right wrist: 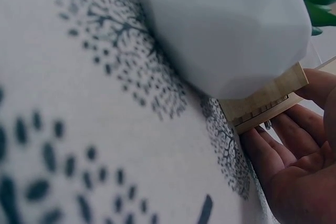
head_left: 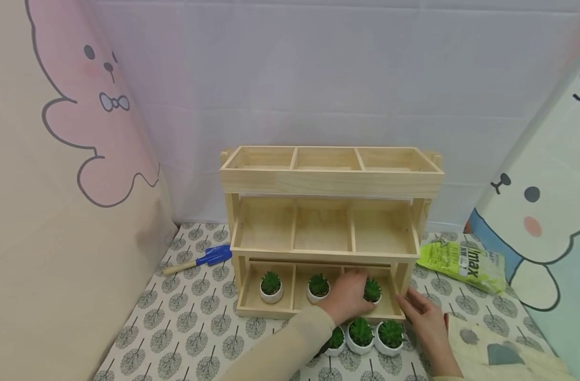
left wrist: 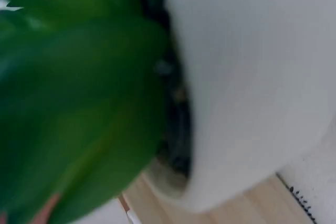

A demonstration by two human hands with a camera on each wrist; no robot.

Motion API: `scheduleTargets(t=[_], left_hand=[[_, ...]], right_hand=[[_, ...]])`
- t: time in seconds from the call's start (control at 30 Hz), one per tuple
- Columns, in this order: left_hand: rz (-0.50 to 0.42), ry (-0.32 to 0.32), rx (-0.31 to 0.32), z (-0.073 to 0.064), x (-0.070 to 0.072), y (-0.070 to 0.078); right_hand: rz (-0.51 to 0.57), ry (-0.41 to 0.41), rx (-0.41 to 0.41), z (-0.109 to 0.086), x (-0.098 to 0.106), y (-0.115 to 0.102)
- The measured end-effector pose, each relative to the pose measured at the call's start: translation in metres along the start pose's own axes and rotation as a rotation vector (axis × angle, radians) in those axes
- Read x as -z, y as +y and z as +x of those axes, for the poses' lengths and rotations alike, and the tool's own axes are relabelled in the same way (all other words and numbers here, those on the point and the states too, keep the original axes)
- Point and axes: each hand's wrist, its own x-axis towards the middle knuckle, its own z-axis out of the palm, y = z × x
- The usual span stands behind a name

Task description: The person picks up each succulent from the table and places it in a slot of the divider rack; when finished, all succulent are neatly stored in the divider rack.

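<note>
A three-tier wooden plant shelf (head_left: 332,182) stands on the table. My left hand (head_left: 348,296) reaches into the bottom tier's right compartment, thumb and fingers around a potted succulent (head_left: 373,291). Another potted succulent (head_left: 271,286) sits in the left compartment, and a third potted succulent (head_left: 318,287) in the middle one. At the bottom tier's right end, my right hand (head_left: 429,324) grips the wooden edge; the right wrist view shows its thumb and fingers on either side of the wood (right wrist: 273,100). In the left wrist view, a close white pot (left wrist: 252,77) hides the left hand's grasp.
In front of the shelf stand more potted succulents, among them a right-hand one (head_left: 390,336) and a middle one (head_left: 360,334). A blue trowel (head_left: 214,256) lies left of the shelf. To the right lies a green bag (head_left: 463,264), with a pale patterned cloth (head_left: 501,349) nearer.
</note>
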Motion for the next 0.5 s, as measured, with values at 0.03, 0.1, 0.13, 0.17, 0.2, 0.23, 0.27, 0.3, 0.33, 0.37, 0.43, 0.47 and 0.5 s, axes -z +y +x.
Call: scheduleTargets(t=[0.03,0.1,0.13,0.17,0.2,0.23,0.27,0.3,0.33,0.37,0.43,0.47,0.5], left_hand=[[0.009,0.0,-0.004,-0.0001,-0.0006,0.0005],[0.019,-0.001,-0.004,-0.0008,-0.0012,0.0015],[0.019,-0.002,-0.001,-0.0014,-0.0011,0.0021],[0.02,-0.004,0.001,-0.0018,-0.0011,0.0027],[0.018,-0.007,0.004,-0.002,-0.001,0.0032],[0.017,-0.01,0.008,-0.0021,-0.0012,0.0038],[0.012,-0.013,0.012,-0.0022,-0.0014,0.0042],[0.009,-0.016,0.016,-0.0022,-0.0018,0.0046],[0.007,-0.017,0.019,-0.0021,-0.0023,0.0048],[0.003,-0.018,0.021,-0.0019,-0.0029,0.0049],[0.0,-0.017,0.023,-0.0016,-0.0042,0.0047],[-0.003,-0.016,0.023,-0.0016,-0.0048,0.0043],[-0.008,-0.015,0.022,-0.0016,-0.0051,0.004]], right_hand=[[0.001,0.001,0.001,0.0,-0.0001,0.0001],[0.003,0.002,0.004,-0.0001,-0.0003,0.0001],[0.006,0.002,0.003,-0.0002,-0.0003,0.0],[0.005,0.003,0.003,-0.0004,-0.0003,-0.0001],[0.004,0.005,0.002,-0.0006,-0.0002,-0.0003],[0.003,0.006,0.0,-0.0007,-0.0002,-0.0004],[0.0,0.006,-0.002,-0.0008,-0.0002,-0.0006],[-0.003,0.006,-0.005,-0.0007,-0.0001,-0.0007],[-0.004,0.004,-0.007,-0.0006,0.0,-0.0007],[-0.005,0.003,-0.009,-0.0004,0.0,-0.0007],[-0.004,-0.002,-0.011,0.0,0.0001,-0.0005],[-0.002,-0.005,-0.01,0.0002,0.0002,-0.0003],[-0.001,-0.007,-0.009,0.0003,0.0003,0.0]])
